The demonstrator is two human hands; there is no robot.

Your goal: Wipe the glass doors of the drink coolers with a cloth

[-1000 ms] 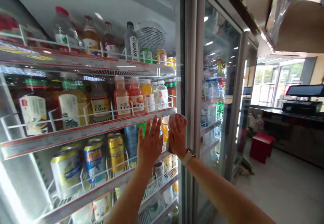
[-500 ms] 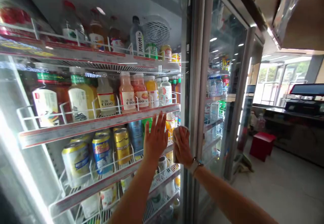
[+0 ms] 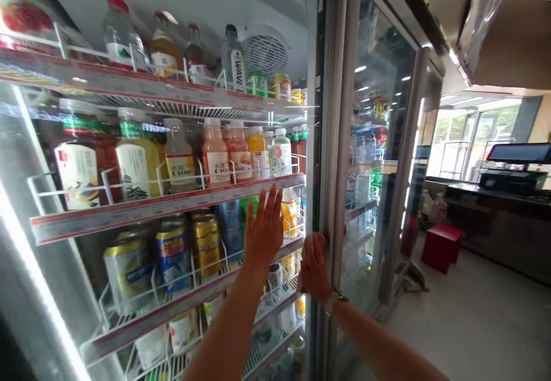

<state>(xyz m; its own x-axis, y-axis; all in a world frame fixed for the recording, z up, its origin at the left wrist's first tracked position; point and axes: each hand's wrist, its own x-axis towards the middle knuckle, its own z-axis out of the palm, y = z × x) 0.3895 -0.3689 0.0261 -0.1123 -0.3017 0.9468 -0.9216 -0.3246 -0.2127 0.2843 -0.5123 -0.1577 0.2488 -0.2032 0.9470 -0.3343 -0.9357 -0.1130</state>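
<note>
In the head view, the glass door of a drinks fridge (image 3: 330, 111) stands in front of shelves of bottles and cans. My left hand (image 3: 263, 229) is flat against the glass with its fingers spread, holding nothing. To its right, my right hand (image 3: 315, 266) presses a pale cloth (image 3: 301, 282) on the glass beside the metal door frame; most of the cloth is hidden under the fingers. A band circles my right wrist. Behind the glass are juice bottles (image 3: 215, 154) and, a shelf lower, a gold can (image 3: 207, 244).
A second glass door (image 3: 379, 82) stands to the right. Farther right are a red box (image 3: 443, 246) on the floor, a dark counter (image 3: 495, 220) and a monitor (image 3: 520, 152). Something crumpled (image 3: 411, 278) lies by the fridge base.
My right hand has moved down and slightly right with the cloth, along the glass toward the frame. My left hand has stayed nearly where it was.
</note>
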